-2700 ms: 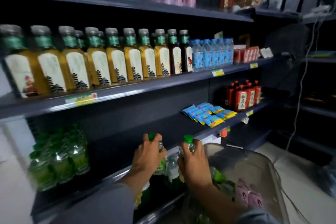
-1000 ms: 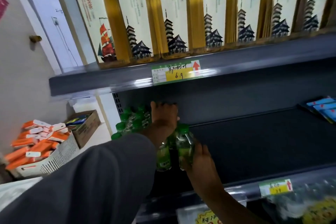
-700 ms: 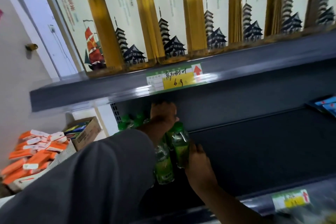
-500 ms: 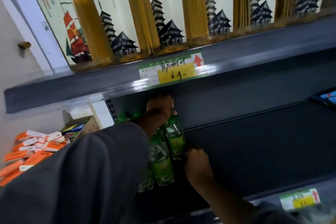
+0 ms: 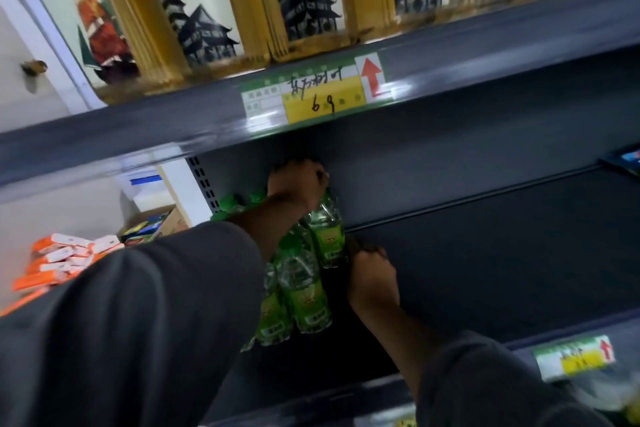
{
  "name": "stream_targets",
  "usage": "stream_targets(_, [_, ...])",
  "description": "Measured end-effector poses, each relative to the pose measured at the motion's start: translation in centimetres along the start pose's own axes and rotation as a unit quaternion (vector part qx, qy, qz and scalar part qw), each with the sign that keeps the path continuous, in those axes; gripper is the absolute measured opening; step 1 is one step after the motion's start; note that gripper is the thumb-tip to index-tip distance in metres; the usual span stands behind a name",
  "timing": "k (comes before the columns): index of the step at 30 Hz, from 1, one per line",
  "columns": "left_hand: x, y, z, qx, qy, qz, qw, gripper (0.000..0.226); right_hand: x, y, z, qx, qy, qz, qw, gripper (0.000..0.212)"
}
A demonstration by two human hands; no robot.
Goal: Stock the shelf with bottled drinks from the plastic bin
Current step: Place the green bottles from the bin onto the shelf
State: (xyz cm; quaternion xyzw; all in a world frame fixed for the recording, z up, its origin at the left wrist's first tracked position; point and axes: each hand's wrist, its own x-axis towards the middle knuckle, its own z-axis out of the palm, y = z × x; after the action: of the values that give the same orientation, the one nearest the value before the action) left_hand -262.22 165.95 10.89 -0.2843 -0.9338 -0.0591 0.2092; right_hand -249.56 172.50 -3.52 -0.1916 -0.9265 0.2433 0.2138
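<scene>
Several green bottled drinks [image 5: 300,291] stand in a cluster at the left end of the dark shelf [image 5: 485,253]. My left hand [image 5: 298,180] reaches deep under the upper shelf, with its fingers curled over the top of a bottle at the back of the cluster. My right hand [image 5: 373,274] grips the base of the rear right green bottle [image 5: 326,229], which stands against the others. My left sleeve hides the lower left of the cluster. A blurred corner of the clear plastic bin [image 5: 604,395] shows at the bottom right.
The upper shelf [image 5: 450,73] carries tall amber tea bottles [image 5: 242,3] close overhead, with a yellow price tag [image 5: 322,94] on its edge. Orange boxes [image 5: 62,256] and a cardboard box [image 5: 156,222] lie at the left. Blue packets [image 5: 628,163] sit far right.
Both hands have carried green bottles from the bin up to the shelf and pushed them back and left against the cluster. The camera has moved in close under the upper shelf.
</scene>
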Motion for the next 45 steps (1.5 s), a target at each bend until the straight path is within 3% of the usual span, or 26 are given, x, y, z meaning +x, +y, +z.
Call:
stream_targets(15, [-0.5,-0.1,1.3,0.108,0.046,0.06,0.991,0.046,0.5,0.5,0.4,0.011,0.002,0.021,1.0,0.036])
stream_targets(21, [-2.0,2.3,-0.6,0.081,0.088,0.102,0.988,0.044,1.2,1.0,-4.2,0.085,-0.116,0.006,0.99,0.083])
stream_targets(33, [-14.8,12.5,-2.3,-0.038,0.076,0.09,0.992,0.041,-10.7,8.7,-16.1,-0.092,0.049,0.003,0.995,0.066])
stream_targets(40, [-20.8,22.7,-4.2,-0.129,0.048,0.126,0.982,0.041,-17.4,13.1,-23.0,-0.096,0.127,0.056,0.986,0.057])
stream_targets(45, [-24.7,28.8,-4.1,-0.185,0.025,0.147,0.971,0.038,-22.3,15.8,-26.8,-0.091,0.14,0.108,0.98,0.059])
